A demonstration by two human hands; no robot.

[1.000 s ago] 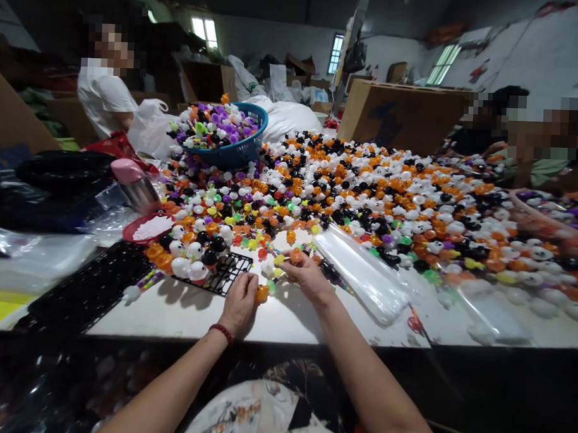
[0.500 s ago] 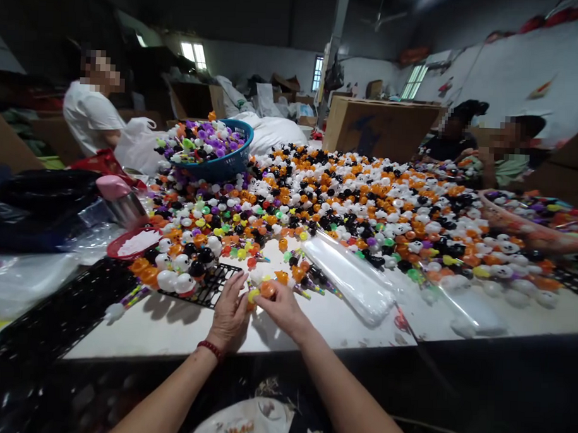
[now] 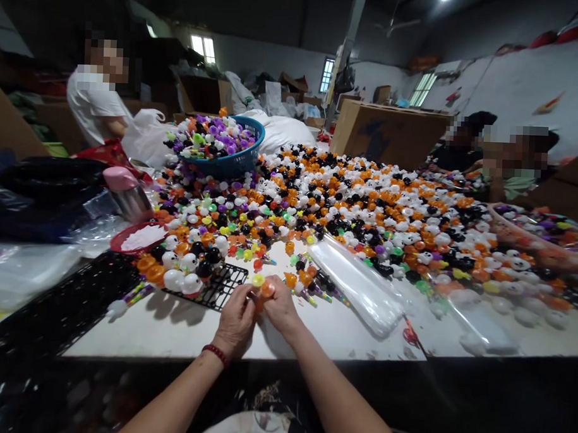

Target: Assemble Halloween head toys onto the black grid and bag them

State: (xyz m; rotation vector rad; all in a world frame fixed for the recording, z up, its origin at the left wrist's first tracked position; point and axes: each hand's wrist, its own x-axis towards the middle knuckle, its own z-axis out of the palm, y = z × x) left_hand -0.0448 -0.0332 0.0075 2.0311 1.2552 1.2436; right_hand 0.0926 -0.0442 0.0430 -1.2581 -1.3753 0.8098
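Note:
At the table's front middle, my right hand (image 3: 280,304) is closed on an orange topper (image 3: 268,289), with a yellow one (image 3: 258,280) just left of it. Pressed close beside it, my left hand (image 3: 237,314) has its fingers closed; what sits between them is too small to make out. A black grid rack (image 3: 227,289) is left of my hands, with orange, white and black heads (image 3: 189,263) clustered on it. To the right lie small pumpkin-topped sticks (image 3: 306,279) and a stack of clear plastic sleeves (image 3: 357,285).
A large pile of toppers (image 3: 365,194) covers the table behind. A blue basket (image 3: 251,153), a red dish (image 3: 122,237) and a pink-lidded bottle (image 3: 128,195) stand left. A person (image 3: 96,102) is at the left; two people are at the right.
My left hand has gone from spread fingers to closed fingers against my right hand. The orange and yellow toppers are now held more upright. The whole view has shifted slightly.

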